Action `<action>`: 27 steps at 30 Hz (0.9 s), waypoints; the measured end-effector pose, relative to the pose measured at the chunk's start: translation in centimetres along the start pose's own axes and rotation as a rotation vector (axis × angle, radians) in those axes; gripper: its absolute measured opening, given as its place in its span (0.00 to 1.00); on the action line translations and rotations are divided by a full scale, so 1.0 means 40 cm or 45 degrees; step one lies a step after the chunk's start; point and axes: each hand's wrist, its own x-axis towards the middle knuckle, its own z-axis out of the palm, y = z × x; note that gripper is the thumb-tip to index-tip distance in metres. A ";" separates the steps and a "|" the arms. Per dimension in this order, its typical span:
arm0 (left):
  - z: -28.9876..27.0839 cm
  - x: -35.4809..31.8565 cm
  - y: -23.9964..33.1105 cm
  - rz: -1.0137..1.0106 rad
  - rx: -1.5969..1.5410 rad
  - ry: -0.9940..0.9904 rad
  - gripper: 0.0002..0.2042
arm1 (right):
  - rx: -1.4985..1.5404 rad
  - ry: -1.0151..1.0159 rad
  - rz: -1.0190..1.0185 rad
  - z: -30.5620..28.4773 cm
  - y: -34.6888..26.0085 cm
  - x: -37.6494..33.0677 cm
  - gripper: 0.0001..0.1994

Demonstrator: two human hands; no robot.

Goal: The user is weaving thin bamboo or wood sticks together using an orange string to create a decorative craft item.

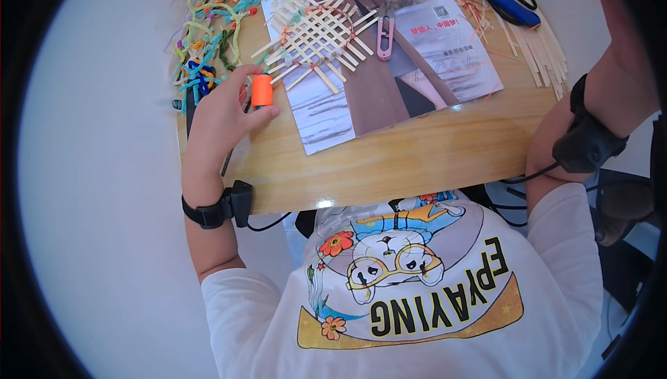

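Left hand (pixel 229 109) pinches an orange spool (pixel 262 90), grip partly closed — beside woven sticks (pixel 314 35). Right hand's grip — can't tell.

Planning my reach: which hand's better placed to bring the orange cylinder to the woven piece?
Left, probably: the left hand holds the orange cylinder beside the woven piece, while the right hand is out of view.

The top of the magazine (pixel 417 52) is cut off by the upper edge, and its part under the woven strips (pixel 314 33) is hidden. Left of the magazine, some fingers of the left hand (pixel 226 109) are partly hidden by the orange cylinder (pixel 262 91). Right of the magazine, the forearm (pixel 629 31) is cut off, so the right hand cannot be seen.
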 end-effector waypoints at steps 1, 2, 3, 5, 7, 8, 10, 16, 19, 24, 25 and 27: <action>-0.003 0.001 -0.002 0.004 -0.021 -0.023 0.30 | -0.023 0.011 0.003 -0.040 0.000 -0.027 0.08; -0.006 0.002 -0.004 0.008 -0.042 -0.047 0.30 | -0.044 0.021 0.005 -0.070 -0.001 -0.058 0.08; -0.005 0.006 -0.004 0.011 -0.038 -0.049 0.30 | -0.060 0.035 0.007 -0.042 -0.008 -0.043 0.08; -0.005 0.011 -0.012 0.007 -0.056 -0.059 0.29 | -0.091 0.051 0.010 0.000 -0.018 -0.020 0.08; -0.017 0.021 -0.021 -0.018 -0.017 -0.019 0.28 | -0.130 0.073 0.018 -0.046 -0.013 -0.052 0.08; -0.026 0.028 -0.025 -0.048 0.023 0.022 0.27 | -0.149 0.085 0.021 -0.067 -0.012 -0.075 0.08; -0.049 0.040 -0.039 -0.031 0.051 0.111 0.27 | -0.179 0.098 0.027 -0.051 -0.018 -0.071 0.08; -0.091 0.110 -0.110 -0.118 0.195 0.181 0.29 | -0.328 0.172 0.086 -0.095 -0.050 -0.125 0.08; -0.066 0.126 -0.132 0.016 0.097 0.202 0.27 | -0.423 0.238 0.128 -0.085 -0.046 -0.083 0.08; -0.095 0.097 -0.085 0.336 0.260 0.280 0.23 | -0.553 0.306 0.188 -0.097 -0.052 -0.097 0.08; -0.107 0.088 -0.080 0.673 0.492 0.434 0.21 | -0.572 0.311 0.197 -0.096 -0.055 -0.097 0.08; -0.111 0.070 -0.018 0.694 0.371 0.417 0.20 | -0.597 0.299 0.214 -0.098 -0.031 -0.085 0.08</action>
